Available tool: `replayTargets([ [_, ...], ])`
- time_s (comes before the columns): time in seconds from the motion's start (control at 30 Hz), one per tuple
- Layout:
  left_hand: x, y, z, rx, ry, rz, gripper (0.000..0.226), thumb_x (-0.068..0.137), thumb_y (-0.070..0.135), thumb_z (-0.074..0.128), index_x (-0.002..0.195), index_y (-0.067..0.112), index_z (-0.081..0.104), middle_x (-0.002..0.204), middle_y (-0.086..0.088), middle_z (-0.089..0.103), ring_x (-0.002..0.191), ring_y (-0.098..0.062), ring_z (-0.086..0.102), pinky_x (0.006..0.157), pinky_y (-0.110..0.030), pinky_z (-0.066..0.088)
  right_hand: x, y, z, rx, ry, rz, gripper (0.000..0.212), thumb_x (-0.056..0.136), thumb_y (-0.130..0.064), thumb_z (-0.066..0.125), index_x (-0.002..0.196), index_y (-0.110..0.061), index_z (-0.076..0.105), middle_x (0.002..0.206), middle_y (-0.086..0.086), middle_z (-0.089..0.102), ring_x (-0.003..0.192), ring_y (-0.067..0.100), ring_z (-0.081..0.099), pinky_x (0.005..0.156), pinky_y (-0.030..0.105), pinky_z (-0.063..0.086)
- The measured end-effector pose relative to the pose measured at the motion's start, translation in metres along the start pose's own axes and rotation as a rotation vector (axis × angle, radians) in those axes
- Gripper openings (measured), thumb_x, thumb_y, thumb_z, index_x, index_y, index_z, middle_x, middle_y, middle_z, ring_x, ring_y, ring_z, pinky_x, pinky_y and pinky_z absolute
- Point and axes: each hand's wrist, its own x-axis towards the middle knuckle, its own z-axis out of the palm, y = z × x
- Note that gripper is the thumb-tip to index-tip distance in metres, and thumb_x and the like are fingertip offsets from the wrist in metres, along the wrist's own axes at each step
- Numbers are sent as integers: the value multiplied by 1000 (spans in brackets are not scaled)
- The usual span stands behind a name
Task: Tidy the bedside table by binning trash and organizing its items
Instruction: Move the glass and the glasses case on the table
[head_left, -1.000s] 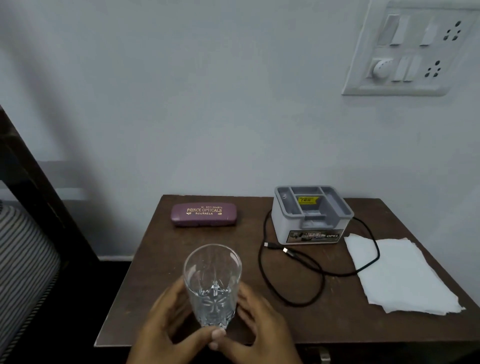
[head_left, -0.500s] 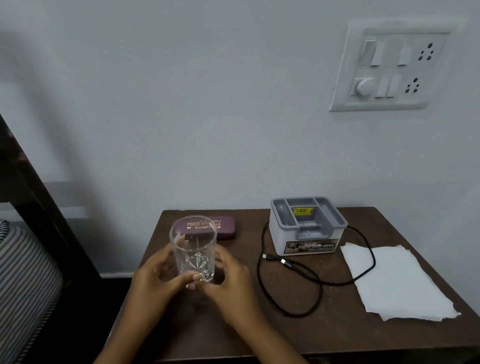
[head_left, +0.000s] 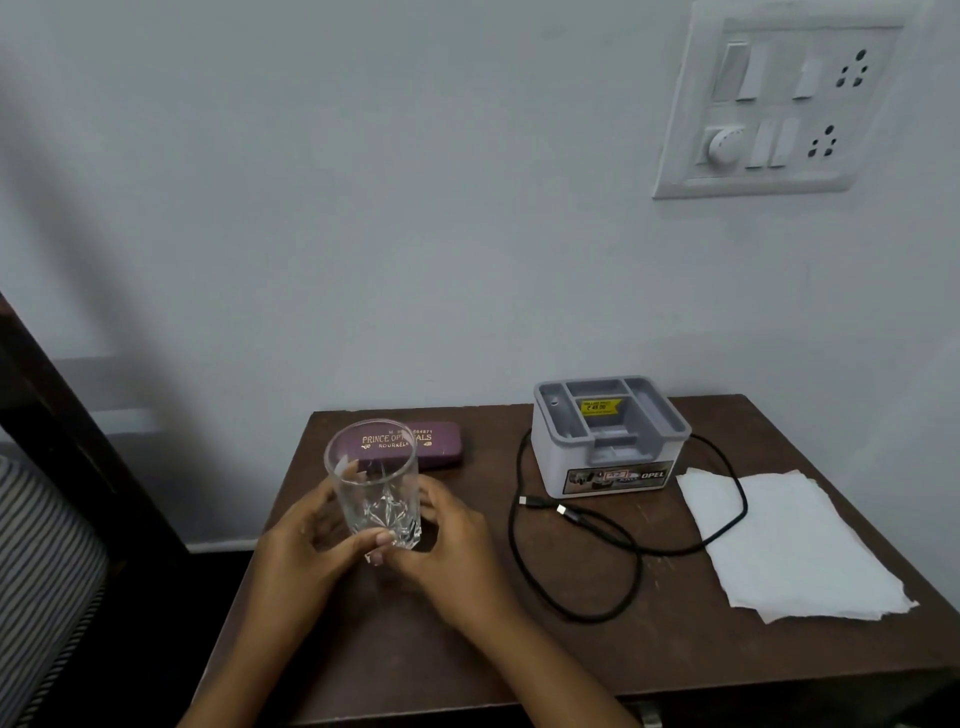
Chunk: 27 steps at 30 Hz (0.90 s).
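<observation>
A clear cut-glass tumbler (head_left: 375, 483) stands upright on the left half of the brown bedside table (head_left: 649, 644). My left hand (head_left: 301, 551) and my right hand (head_left: 452, 551) both curl round its lower part from either side. Just behind the glass lies a purple spectacle case (head_left: 441, 447) with gold lettering. A grey plastic organizer box (head_left: 608, 441) sits at the back of the table. A black cable (head_left: 587, 540) loops around and in front of it. A white paper tissue (head_left: 784, 545) lies flat on the right side.
The table stands against a pale wall carrying a white switchboard (head_left: 779, 104) at the upper right. A dark bed frame (head_left: 67, 415) and striped bedding (head_left: 41, 582) are at the left, close to the table's edge.
Both hands have carried the glass from the front edge of the table back toward the spectacle case.
</observation>
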Motion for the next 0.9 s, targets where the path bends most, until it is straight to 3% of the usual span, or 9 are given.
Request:
replayTargets([
  [0.13,2,-1,-3,52,-44,-5,60,57,28,82,106,53,58,108,35,63,101,5,63,84,-11,50,0,-2,1,1,1,-14,56,64,-14,81,114,-24,58,100,-23,61,90,-18,57,80,7,46],
  [0.23,-4,-5,-5,44,-44,-12,77,54,45,84,124,38,52,122,15,63,112,-5,60,92,-23,51,-6,-2,-1,-44,-11,-30,59,67,-20,77,121,-25,54,116,-11,61,105,-4,57,92,19,47],
  [0.3,-15,-10,-4,105,87,-35,88,54,55,81,131,39,44,135,8,53,122,-14,54,99,-33,49,-21,4,-9,-101,-37,3,72,68,-28,77,133,-26,45,131,-7,53,120,1,49,103,24,41],
  [0.37,-36,4,1,123,306,-17,65,58,56,79,115,53,48,127,8,54,108,-14,59,90,-17,50,-43,9,-28,-116,5,-10,71,69,-40,74,133,-31,44,128,-12,55,119,-3,50,103,24,41],
  [0.43,-57,25,13,214,358,123,36,66,52,66,100,52,54,109,10,59,89,-7,61,75,-9,49,-69,10,-56,-168,158,-103,51,76,-51,67,122,-35,55,115,-16,64,108,-4,58,94,22,47],
  [0.53,-68,43,43,417,81,348,25,78,45,55,101,39,61,108,20,62,102,3,57,83,-12,44,-97,16,-116,-507,411,-157,38,85,-55,51,115,-33,60,117,-15,63,111,-2,55,93,20,45],
  [0.63,-59,47,91,625,-358,608,35,88,47,45,119,36,56,128,22,57,124,3,47,98,-19,39,-109,26,-180,-795,455,25,50,86,-55,42,127,-30,53,131,-14,50,127,1,34,107,26,26],
  [0.77,-46,55,158,832,-670,580,50,92,57,30,136,36,42,143,20,44,134,0,36,108,-33,37,-108,43,-234,-972,369,243,81,80,-70,6,144,-25,30,152,-9,28,140,1,7,117,30,-2],
  [0.9,-29,44,192,789,-834,474,63,89,63,12,147,38,18,155,23,7,141,7,-5,118,-26,-1,-111,54,-246,-1093,267,324,108,62,-76,-30,147,-27,15,156,-11,13,142,5,-2,116,35,-7],
])
